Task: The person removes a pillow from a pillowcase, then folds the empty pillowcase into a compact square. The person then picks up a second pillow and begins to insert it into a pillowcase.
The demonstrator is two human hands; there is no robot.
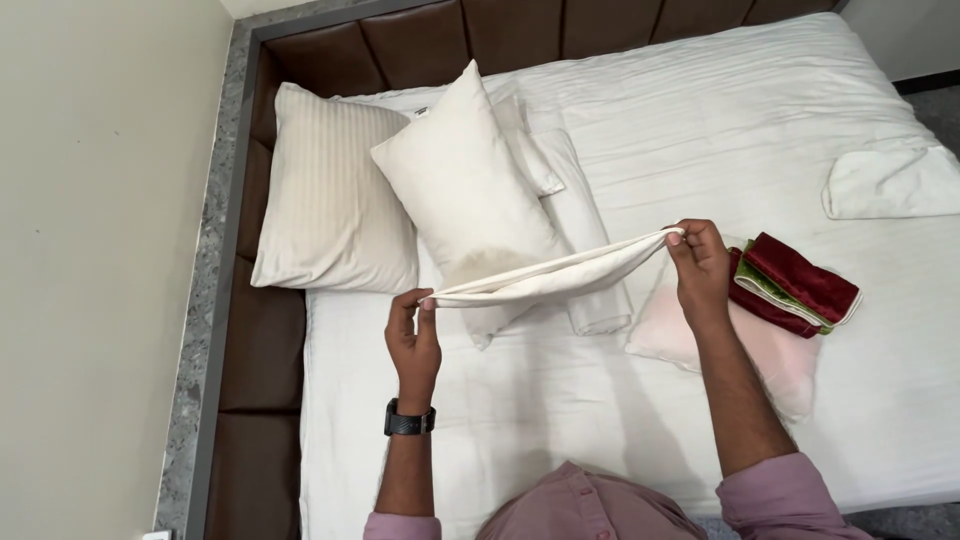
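A cream pillowcase [555,274] hangs stretched between my two hands above the white bed [700,110]. My left hand [413,340], with a black watch on its wrist, pinches the lower left corner. My right hand [699,265] pinches the upper right corner, held higher. A bare cream pillow [465,190] lies tilted just behind the pillowcase, partly on a striped pillow [330,195] at the headboard.
A folded red, green and white cloth [795,285] and a pale pink cushion [770,350] lie right of my right hand. A folded white towel [890,182] sits at the far right. A brown padded headboard [260,340] runs along the left, beside a beige wall.
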